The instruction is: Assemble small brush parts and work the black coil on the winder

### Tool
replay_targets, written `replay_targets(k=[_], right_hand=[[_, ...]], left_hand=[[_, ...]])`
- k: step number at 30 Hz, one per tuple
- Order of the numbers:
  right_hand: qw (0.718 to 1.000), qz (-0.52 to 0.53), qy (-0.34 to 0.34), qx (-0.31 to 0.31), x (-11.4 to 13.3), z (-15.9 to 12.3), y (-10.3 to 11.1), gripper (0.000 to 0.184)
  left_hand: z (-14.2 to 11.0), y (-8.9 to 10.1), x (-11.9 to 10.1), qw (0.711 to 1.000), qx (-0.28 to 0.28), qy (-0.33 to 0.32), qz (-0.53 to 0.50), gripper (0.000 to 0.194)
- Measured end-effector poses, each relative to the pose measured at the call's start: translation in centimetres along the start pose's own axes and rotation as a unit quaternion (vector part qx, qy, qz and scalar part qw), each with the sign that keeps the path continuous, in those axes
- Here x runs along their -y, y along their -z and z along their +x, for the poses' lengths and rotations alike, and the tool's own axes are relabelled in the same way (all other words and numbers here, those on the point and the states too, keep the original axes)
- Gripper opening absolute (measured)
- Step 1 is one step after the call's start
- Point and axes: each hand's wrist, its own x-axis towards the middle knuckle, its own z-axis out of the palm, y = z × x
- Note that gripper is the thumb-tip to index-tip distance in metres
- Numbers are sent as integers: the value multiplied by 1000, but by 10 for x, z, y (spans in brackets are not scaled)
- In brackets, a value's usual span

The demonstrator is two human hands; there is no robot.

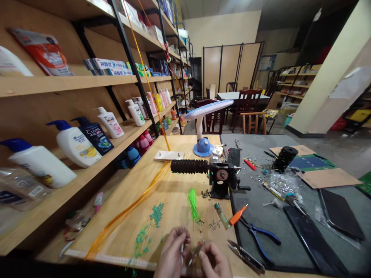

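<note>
My left hand (173, 255) is at the front edge of the wooden table (116, 231), its fingers pinched around something thin and pale. Close beside it, my right hand (215, 261) is closed on a small slim item (197, 250) with a reddish part and a shiny part; its kind is too small to tell. Just beyond the hands lies a bundle of bright green strands (192, 204). Turquoise beads (157, 213) lie to the left, some on yellowish thread. Farther back stands a black hand-cranked winder (222, 177) with a ridged black roll (189, 166).
Blue-handled pliers (262, 235), a second pair of pliers (245, 255) and an orange-handled tool (239, 214) lie to the right. Orange threads (130, 202) run along the left. A desk lamp (203, 146) stands behind. Bottle-filled shelves (87, 166) border the left side.
</note>
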Motion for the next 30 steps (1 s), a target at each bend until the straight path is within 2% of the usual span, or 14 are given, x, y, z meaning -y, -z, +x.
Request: replay_targets(k=[4,10,13,16,19,23,26,30], right_hand=[[999,27,-11,-12,0,2,1,52],[995,80,-41,-53,9,4,7,48],[994,84,-32,-57,12,5,9,47],[996,60,13,-60,9,4,10,44],[998,15,39,-52,3,3,10,43],[998,-1,55,-23,-1,3,9,42],[998,-3,57,-20,0,4,10,40],[999,-20,43,-14,3,4,14,39]], left_hand=[[-1,1,2,1000,0,1,-23,29],[2,3,4,1000,7,-10,-19,22],[3,3,4,1000,-3,-15,-23,23],[4,6,-2,999,-14,-13,-32,26],[5,11,-12,998,-30,-40,-26,30],[4,17,-21,998,-1,-29,47,27],[1,18,-20,997,14,-12,71,23],[-1,17,-12,996,12,-11,89,28]])
